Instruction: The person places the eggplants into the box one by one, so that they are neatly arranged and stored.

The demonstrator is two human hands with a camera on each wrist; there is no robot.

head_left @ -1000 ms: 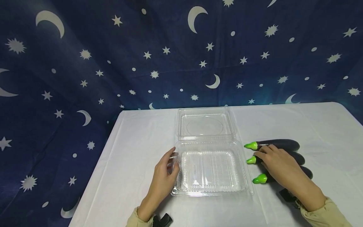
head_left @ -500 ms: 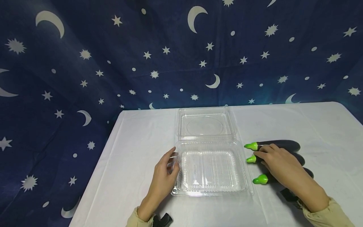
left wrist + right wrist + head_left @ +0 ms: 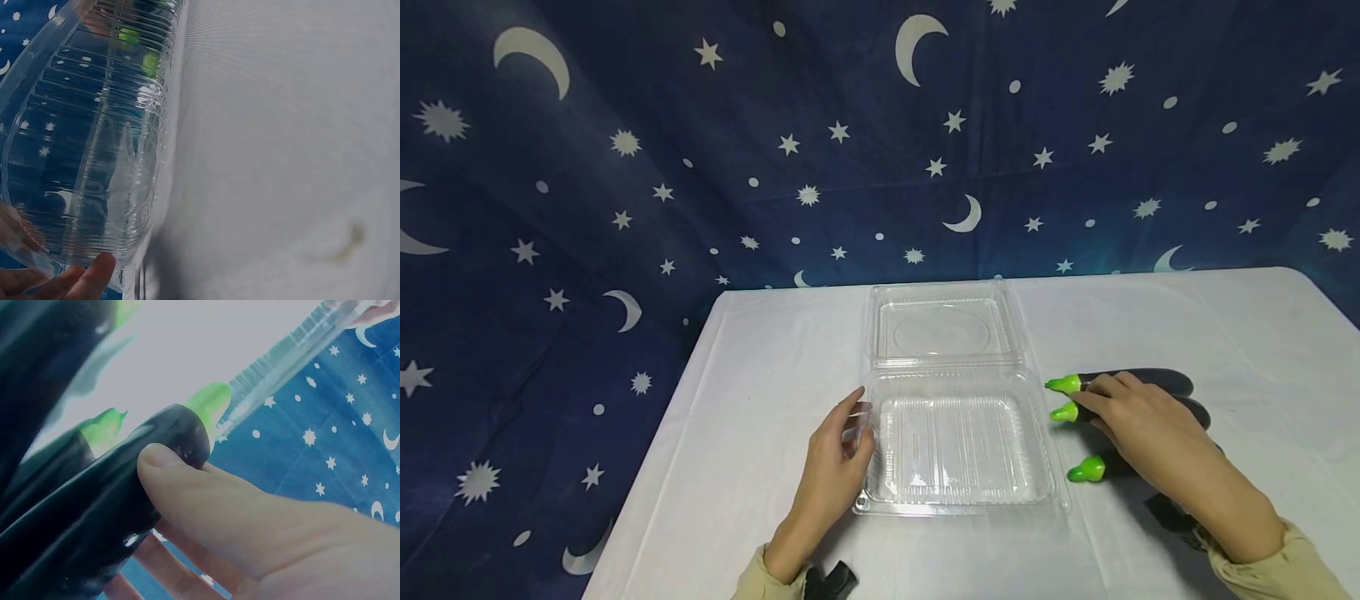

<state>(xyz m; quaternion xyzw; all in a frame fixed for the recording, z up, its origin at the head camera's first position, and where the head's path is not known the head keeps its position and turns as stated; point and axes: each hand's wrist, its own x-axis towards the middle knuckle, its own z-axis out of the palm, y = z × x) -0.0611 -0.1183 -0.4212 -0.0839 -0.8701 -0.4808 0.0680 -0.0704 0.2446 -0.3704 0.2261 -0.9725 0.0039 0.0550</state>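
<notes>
My right hand grips the middle eggplant, its thumb pressed along the dark skin near the green stem in the right wrist view. Beyond it lies another eggplant. A third, nearer eggplant shows mainly its green stem; hand and forearm hide most of its body. To the left, a clear plastic clamshell container lies with its lid folded back. My left hand holds the container's left edge between thumb and fingers. Fingertips touch the ribbed wall in the left wrist view.
A white cloth covers the table. Behind it hangs a dark blue curtain with moons and stars. Black straps sit at both wrists, by the beige sleeves.
The right hand and the middle eggplant have shifted slightly away from me, widening the gap to the nearest eggplant. The left hand and container stay put.
</notes>
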